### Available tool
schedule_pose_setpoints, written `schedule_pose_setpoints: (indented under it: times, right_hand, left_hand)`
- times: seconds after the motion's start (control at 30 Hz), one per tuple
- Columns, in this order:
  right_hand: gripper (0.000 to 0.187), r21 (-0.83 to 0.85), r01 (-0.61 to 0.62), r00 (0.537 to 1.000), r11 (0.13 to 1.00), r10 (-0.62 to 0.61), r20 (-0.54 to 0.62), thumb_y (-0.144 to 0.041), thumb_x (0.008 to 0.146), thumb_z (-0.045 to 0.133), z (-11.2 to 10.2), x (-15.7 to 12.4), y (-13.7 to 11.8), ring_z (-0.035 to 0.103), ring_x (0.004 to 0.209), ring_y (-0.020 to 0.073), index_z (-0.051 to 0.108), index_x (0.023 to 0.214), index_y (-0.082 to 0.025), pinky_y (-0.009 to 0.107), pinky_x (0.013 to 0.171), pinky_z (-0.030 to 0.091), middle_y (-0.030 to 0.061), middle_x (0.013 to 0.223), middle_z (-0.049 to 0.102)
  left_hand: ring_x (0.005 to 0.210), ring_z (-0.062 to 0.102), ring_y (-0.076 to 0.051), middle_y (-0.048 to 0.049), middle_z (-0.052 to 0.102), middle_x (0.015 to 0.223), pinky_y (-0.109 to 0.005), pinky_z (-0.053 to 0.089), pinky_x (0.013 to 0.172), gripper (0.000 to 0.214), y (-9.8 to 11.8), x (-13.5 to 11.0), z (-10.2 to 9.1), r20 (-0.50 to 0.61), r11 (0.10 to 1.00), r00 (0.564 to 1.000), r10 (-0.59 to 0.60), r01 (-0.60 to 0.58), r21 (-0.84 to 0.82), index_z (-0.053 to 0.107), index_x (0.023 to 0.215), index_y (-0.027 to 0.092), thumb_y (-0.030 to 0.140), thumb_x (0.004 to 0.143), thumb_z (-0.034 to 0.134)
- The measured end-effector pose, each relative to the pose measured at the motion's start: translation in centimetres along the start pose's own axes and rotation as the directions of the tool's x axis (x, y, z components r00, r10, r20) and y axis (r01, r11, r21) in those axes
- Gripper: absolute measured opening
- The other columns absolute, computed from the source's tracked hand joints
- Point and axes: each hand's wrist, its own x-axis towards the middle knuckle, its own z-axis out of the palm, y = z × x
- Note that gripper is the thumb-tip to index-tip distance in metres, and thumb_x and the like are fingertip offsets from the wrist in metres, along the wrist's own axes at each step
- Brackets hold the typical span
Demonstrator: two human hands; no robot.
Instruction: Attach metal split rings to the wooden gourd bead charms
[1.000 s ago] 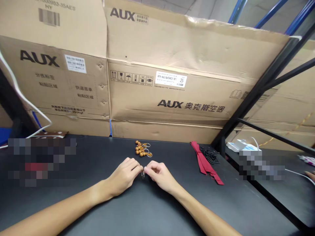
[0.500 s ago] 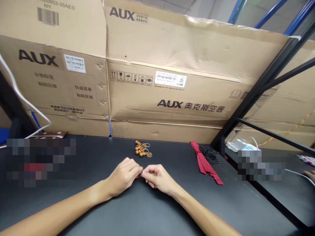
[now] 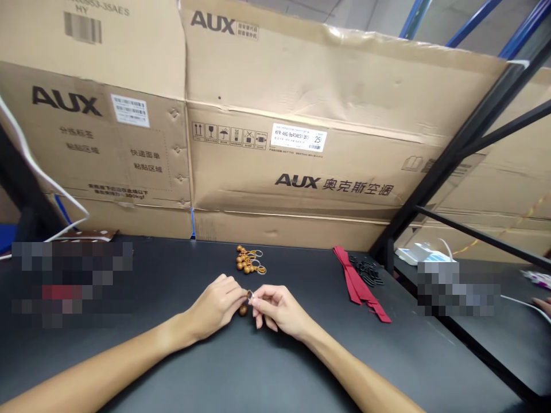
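My left hand (image 3: 215,307) and my right hand (image 3: 278,312) meet above the black tabletop (image 3: 301,355), with their fingertips pinching a small metal key ring (image 3: 250,295) from both sides. A round wooden bead (image 3: 243,310) hangs just below the ring, close to my left fingers. A short way beyond my hands lies a small group of wooden bead keychains with metal rings (image 3: 247,261). Neither hand touches this group.
A red ribbon (image 3: 355,284) and a heap of small black pieces (image 3: 367,271) lie to the right on the table. Large cardboard AUX boxes (image 3: 293,172) stand along the far edge. A black metal rack post (image 3: 447,155) rises at right, and a co-worker's hand (image 3: 541,306) is at the far right.
The wooden bead now shows below the ring, where no bead was visible between my hands before. The ring sits slightly higher, and my right fingers have shifted around it.
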Motion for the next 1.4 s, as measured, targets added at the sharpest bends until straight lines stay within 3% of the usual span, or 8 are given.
schedule_pose_setpoints:
  times: [0.13, 0.43, 0.63, 0.93, 1.1, 1.2, 1.3, 1.4]
  right_hand:
    - [0.038, -0.043, -0.038, 0.999, 0.998, 0.037, -0.025, -0.051, 0.075, 0.067, -0.3, 0.0, 0.1, 0.051, 0.039, 0.0070, 0.060, 0.074, -0.013, 0.016, 0.032, 0.029, -0.0015, 0.057, 0.060]
    - [0.032, -0.109, -0.131, 0.991, 0.985, 0.130, -0.017, -0.045, 0.077, 0.065, -0.2, 0.1, 0.7, 0.046, 0.033, 0.0055, 0.059, 0.073, -0.014, 0.015, 0.032, 0.026, -0.0053, 0.046, 0.055]
    - [0.037, -0.078, -0.076, 0.997, 0.994, 0.078, 0.021, -0.050, 0.078, 0.064, -0.1, 0.0, 0.6, 0.049, 0.038, 0.0060, 0.057, 0.076, -0.014, 0.015, 0.034, 0.026, -0.0020, 0.055, 0.060]
    - [0.035, 0.021, 0.074, 0.996, 0.997, -0.073, -0.044, -0.050, 0.079, 0.064, -0.5, 0.2, 0.3, 0.054, 0.046, 0.0088, 0.053, 0.083, -0.016, 0.017, 0.036, 0.033, -0.0007, 0.062, 0.061]
    - [0.031, -0.201, 0.055, 0.987, 0.978, -0.084, -0.138, -0.047, 0.085, 0.057, -1.6, 0.3, 0.9, 0.050, 0.044, 0.0083, 0.054, 0.079, -0.017, 0.019, 0.041, 0.035, -0.0021, 0.058, 0.057]
    - [0.025, -0.518, 0.068, 0.967, 0.853, -0.184, -0.178, -0.038, 0.089, 0.051, -2.8, 0.3, 1.5, 0.050, 0.047, 0.0098, 0.056, 0.075, -0.017, 0.021, 0.049, 0.038, -0.0019, 0.056, 0.055]
    - [0.017, -0.828, 0.003, 0.949, 0.560, -0.261, -0.174, -0.025, 0.086, 0.051, -4.1, 0.4, 1.8, 0.050, 0.048, 0.0109, 0.061, 0.074, -0.019, 0.022, 0.052, 0.033, -0.0016, 0.054, 0.057]
    - [0.014, -0.922, -0.131, 0.941, 0.364, -0.247, -0.231, -0.019, 0.085, 0.051, -5.0, 0.5, 1.8, 0.056, 0.054, 0.0129, 0.065, 0.081, -0.020, 0.022, 0.055, 0.032, -0.0013, 0.057, 0.062]
  left_hand:
    - [0.068, 0.054, -0.016, -0.0035, 0.063, 0.073, -0.031, 0.037, 0.067, 0.021, 0.2, 0.1, -0.2, 0.000, 0.999, 0.999, 0.032, -0.032, 0.040, 0.061, 0.089, 0.017, 0.017, 0.096, 0.041]
    - [0.069, 0.054, -0.016, -0.0030, 0.062, 0.073, -0.031, 0.037, 0.067, 0.019, 0.2, -0.3, 0.0, -0.032, 0.995, 0.997, 0.068, -0.066, 0.080, 0.062, 0.094, 0.017, 0.015, 0.095, 0.043]
    - [0.066, 0.053, -0.015, -0.0029, 0.061, 0.071, -0.031, 0.038, 0.065, 0.023, 0.2, -0.2, 0.0, -0.044, 0.993, 0.997, 0.066, -0.062, 0.096, 0.062, 0.089, 0.017, 0.017, 0.096, 0.040]
    - [0.068, 0.053, -0.016, -0.0026, 0.063, 0.072, -0.031, 0.037, 0.067, 0.023, 0.1, 0.1, -0.1, 0.026, 0.999, 0.999, -0.022, 0.021, 0.034, 0.062, 0.086, 0.018, 0.018, 0.096, 0.041]
    - [0.069, 0.058, -0.016, -0.0009, 0.067, 0.077, -0.029, 0.040, 0.069, 0.016, -0.7, 0.3, 0.1, -0.005, 0.970, 0.973, -0.231, 0.230, -0.079, 0.064, 0.086, 0.019, 0.022, 0.093, 0.049]
    - [0.070, 0.061, -0.017, -0.0009, 0.070, 0.076, -0.028, 0.043, 0.069, 0.019, -1.9, 0.3, 0.1, 0.030, 0.940, 0.946, -0.324, 0.325, -0.106, 0.066, 0.081, 0.019, 0.023, 0.091, 0.050]
    - [0.073, 0.062, -0.019, -0.0019, 0.072, 0.077, -0.028, 0.045, 0.071, 0.023, -3.4, 0.3, -0.3, 0.066, 0.921, 0.927, -0.369, 0.374, -0.105, 0.069, 0.080, 0.019, 0.025, 0.090, 0.049]
    - [0.077, 0.064, -0.019, -0.0029, 0.072, 0.081, -0.028, 0.046, 0.072, 0.026, -4.7, 0.3, -0.9, 0.100, 0.882, 0.887, -0.452, 0.461, -0.098, 0.069, 0.080, 0.019, 0.029, 0.089, 0.047]
